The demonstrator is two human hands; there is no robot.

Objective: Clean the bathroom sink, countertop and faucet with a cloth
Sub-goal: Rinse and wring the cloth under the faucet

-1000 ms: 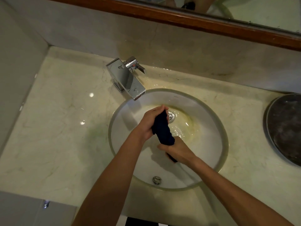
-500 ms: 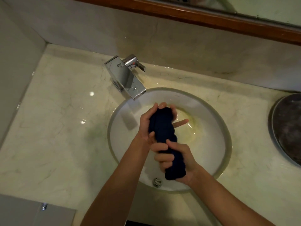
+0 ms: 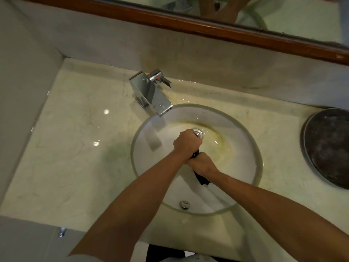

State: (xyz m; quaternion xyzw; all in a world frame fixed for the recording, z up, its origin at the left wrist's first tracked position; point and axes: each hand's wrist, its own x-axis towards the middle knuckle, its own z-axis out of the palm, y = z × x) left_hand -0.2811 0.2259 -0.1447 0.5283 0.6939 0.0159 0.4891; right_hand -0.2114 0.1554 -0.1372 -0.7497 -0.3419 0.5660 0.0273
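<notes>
Left of both grips, the pale marble table (image 3: pixel 75 157) runs to the side wall, with small bright light spots on its glossy top. Up and left of the left grip (image 3: pixel 186 143), the chrome faucet (image 3: pixel 151 93) stands at the back rim of the sink (image 3: pixel 245 140), its flat spout reaching over the bowl and its lever pointing right. The left grip is curled tight round the upper end of the dark cloth (image 3: pixel 202 178), over the middle of the bowl; the metal drain (image 3: pixel 197 133) shows just beyond its knuckles. Touching it on the near side, the right grip (image 3: pixel 204 164) is also clenched round the cloth, so only a thin dark strip shows between the two fists and a short dark tail hangs out below the right one, above the white basin. A yellowish stain rings the bowl to the right of the drain. Near the front rim, below both grips, sits a small round metal overflow fitting (image 3: pixel 184 204). Far right of the grips, a dark round tray (image 3: pixel 328 146) rests on the table, cut off by the picture's edge. Above all of it runs the wooden mirror frame (image 3: pixel 170 23).
</notes>
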